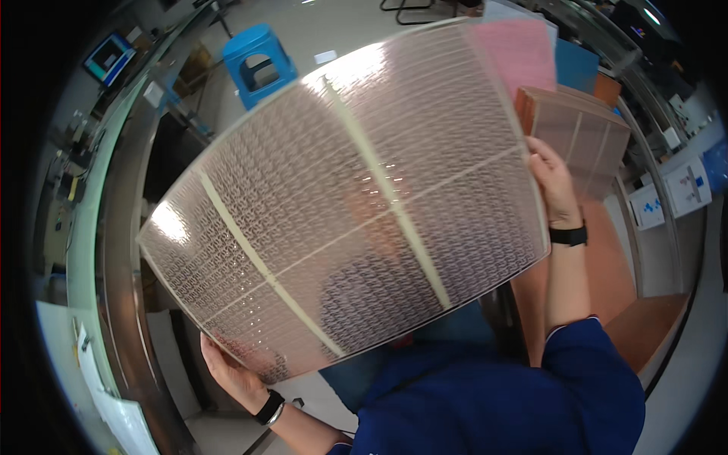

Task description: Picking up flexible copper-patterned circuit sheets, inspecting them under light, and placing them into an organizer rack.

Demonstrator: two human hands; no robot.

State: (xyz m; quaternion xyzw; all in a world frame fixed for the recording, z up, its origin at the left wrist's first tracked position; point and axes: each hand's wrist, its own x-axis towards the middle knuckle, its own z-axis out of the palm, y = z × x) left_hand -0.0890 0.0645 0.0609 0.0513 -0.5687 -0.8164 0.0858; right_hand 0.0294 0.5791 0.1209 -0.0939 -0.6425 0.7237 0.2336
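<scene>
A large, thin, shiny circuit panel (303,174) with a copper-pink tint fills the middle of the view, tilted with its right side higher. Rows of fine repeating pattern cover it, crossed by pale strips and a thin line. At its lower left corner, my left hand (231,373) grips the edge. My right hand (555,186) holds the right edge, thumb on the face side; the other fingers are partly hidden behind the panel. Light glares off the upper edge and left corner, and my dark clothing reflects in the surface.
A stack of similar panels (580,129) stands at the right on a brown surface (599,250), near pink sheets (519,57). A blue stool (258,64) is beyond the panel. Along the left runs a glass-edged bench (98,265), with a monitor (110,59) farther back.
</scene>
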